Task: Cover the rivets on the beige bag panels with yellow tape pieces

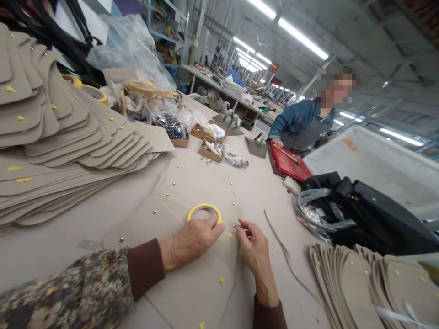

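Observation:
My left hand (194, 240) is closed on a roll of yellow tape (216, 210), which stands over a beige bag panel (195, 278). My right hand (254, 246) is at the panel's right edge, its fingers curled beside a small metal stud (234, 225). Whatever lies between those fingertips is too small to make out. A yellow tape piece (230, 236) sticks to the panel just below the stud, and another yellow piece (222, 281) lies lower down. Further metal studs (154, 212) run along both sides of the overlapping beige panels.
Tall stacks of beige panels (85, 137) fill the left side, and more bundled panels (339, 278) stand at the lower right. Black bags (370, 210) lie on the right. Small cardboard boxes (211, 151) sit farther back. A co-worker (308, 123) is beside a red board (291, 164).

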Motion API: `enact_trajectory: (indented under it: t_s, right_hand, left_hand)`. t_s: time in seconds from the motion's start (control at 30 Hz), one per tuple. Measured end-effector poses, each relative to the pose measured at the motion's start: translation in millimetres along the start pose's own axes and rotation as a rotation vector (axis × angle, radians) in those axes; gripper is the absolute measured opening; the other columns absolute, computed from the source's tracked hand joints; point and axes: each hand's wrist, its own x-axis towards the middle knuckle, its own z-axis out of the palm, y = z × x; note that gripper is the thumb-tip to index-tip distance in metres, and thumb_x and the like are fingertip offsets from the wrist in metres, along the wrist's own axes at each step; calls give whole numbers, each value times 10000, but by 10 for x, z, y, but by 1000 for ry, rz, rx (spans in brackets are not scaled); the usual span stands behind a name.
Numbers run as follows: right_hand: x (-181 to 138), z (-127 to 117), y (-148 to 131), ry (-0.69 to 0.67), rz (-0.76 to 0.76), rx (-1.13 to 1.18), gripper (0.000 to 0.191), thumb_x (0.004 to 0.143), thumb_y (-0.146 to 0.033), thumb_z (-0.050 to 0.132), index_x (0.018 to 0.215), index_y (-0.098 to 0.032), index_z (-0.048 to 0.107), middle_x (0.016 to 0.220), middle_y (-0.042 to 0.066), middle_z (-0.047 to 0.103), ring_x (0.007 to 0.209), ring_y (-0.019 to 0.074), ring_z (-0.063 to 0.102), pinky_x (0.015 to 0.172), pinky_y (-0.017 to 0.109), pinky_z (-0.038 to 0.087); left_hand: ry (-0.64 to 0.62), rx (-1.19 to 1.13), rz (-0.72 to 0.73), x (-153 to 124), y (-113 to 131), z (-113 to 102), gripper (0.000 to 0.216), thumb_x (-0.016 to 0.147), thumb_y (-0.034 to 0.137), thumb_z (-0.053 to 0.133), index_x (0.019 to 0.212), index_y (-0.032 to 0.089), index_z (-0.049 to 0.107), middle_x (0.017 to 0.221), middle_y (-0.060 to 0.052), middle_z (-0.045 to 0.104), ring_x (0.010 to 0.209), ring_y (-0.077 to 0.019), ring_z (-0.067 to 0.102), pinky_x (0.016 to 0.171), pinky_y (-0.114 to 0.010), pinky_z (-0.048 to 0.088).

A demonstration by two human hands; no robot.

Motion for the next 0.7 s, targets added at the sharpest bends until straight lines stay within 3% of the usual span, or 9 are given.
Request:
enact_trajectory:
  t_s: [0.2,0.37,0.53,0.7]
  right_hand:
    - [-142,-47,-26,-96,-94,-176,406,727,-341,712,1097,-175,742,920,61,720,799,222,639,788,353,525]
    - [-154,14,-53,-99,19,-96,453,713,-356,676,1114,-152,730,870,52,695,683,195,632,706,333,549]
    - [-168,27,-130,-11,13,-166,480,627,-321,703,1069,-139,747,902,80,707,750,231,640,753,357,548]
    - [-178,65,-104,-38,136,41,517,640,-354,712,1102,-122,728,831,57,703,682,211,651,696,333,563]
  left_hand:
    - [32,65,-87,44,-90,59,122,957,100,478,891,180,542,849,-60,581,772,-233,530,648,-334,420]
    - [46,89,-111,56,-88,107,108,949,121,520,878,185,569,846,-60,589,781,-248,512,679,-363,410]
    - [84,109,-146,63,-92,172,95,950,129,528,915,184,597,863,-64,595,800,-254,503,720,-382,396]
    - [113,113,-167,72,-90,206,95,929,113,551,886,185,595,844,-59,594,777,-247,483,720,-379,384]
